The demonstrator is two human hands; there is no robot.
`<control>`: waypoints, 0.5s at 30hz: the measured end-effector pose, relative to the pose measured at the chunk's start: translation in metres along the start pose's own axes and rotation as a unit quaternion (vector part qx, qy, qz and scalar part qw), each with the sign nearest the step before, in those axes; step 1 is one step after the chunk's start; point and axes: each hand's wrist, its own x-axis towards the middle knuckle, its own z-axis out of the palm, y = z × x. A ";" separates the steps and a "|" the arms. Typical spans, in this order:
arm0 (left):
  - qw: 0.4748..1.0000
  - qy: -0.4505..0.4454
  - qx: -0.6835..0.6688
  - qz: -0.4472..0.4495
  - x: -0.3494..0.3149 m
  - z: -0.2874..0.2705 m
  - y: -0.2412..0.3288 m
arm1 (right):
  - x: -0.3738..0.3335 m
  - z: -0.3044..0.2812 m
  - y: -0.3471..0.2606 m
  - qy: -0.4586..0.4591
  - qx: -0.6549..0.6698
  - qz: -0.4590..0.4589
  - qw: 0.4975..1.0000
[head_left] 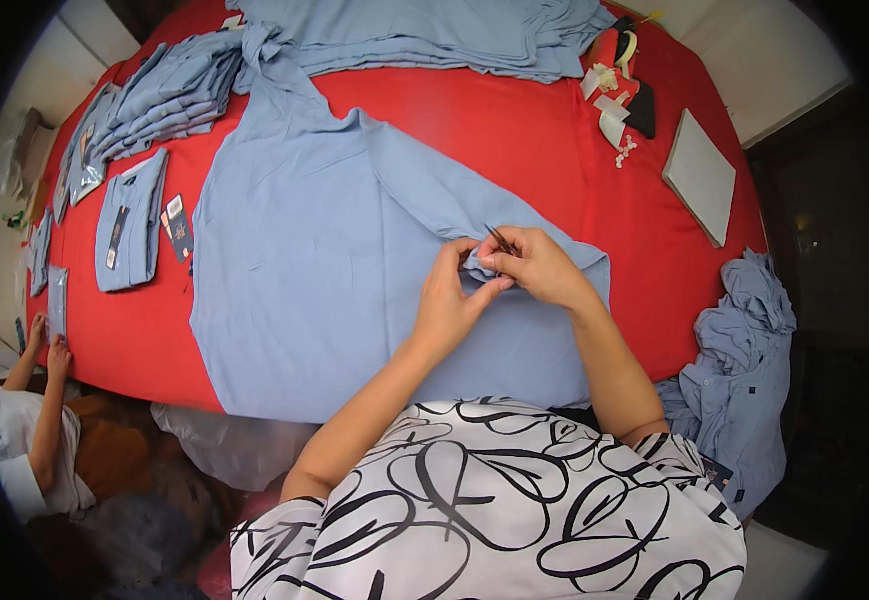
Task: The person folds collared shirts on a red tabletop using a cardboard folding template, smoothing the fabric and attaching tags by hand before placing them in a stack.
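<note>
A light blue shirt (294,250) lies spread over the red-covered table, one sleeve reaching toward my hands. My left hand (446,298) is closed in a pinch on a bunched bit of its fabric. Right beside it, my right hand (542,268) is closed around a small, dark, pointed tool (500,240) that looks like thread snips. Its tips stick up past my fingers, and the rest is hidden in my grip. The fingertips of both hands meet at the gathered cloth.
Stacked blue shirts (414,40) line the far side, with folded ones (174,95) at left. A folded shirt (132,225) and tags (178,228) lie nearer. At right are a white pad (699,178) and crumpled shirts (744,370). Another person's hands (58,352) touch a packet (57,305).
</note>
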 end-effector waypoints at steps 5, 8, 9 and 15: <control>0.991 -0.047 -0.110 -0.055 0.014 -0.004 -0.023 | -0.001 -0.018 0.006 0.003 -0.112 -0.102 0.988; 0.980 -0.078 -0.136 -0.126 0.014 -0.027 -0.011 | 0.002 -0.019 -0.017 0.024 -0.218 -0.063 0.974; 0.975 -0.096 -0.142 -0.138 0.012 -0.034 -0.006 | 0.010 -0.022 -0.023 0.023 -0.232 -0.025 0.972; 0.972 -0.096 -0.062 -0.203 0.009 -0.054 -0.012 | 0.052 0.016 0.018 0.133 -0.323 -0.147 0.925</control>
